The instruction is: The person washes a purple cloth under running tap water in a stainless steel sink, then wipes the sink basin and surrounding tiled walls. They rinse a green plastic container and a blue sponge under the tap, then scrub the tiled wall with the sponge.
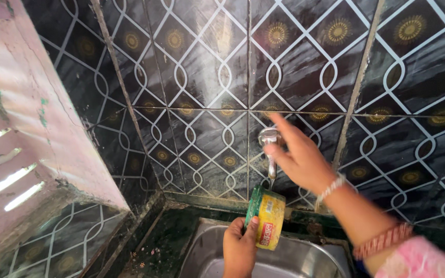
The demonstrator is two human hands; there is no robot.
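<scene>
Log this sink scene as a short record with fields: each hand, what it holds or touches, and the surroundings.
left hand: left hand holds a yellow and green tub tilted under the tap
right hand: right hand reaches to the tap, fingers at its top
tap: metal, mounted on the wall; a thin trickle of water falls from its spout
sink: steel sink below the tub
wall: dark patterned tiles behind; pink wall at the left
wrist: bangles on the right arm

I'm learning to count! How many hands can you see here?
2. The left hand holds a round yellow and green container over the steel sink. The right hand reaches up to the metal tap on the tiled wall.
</scene>
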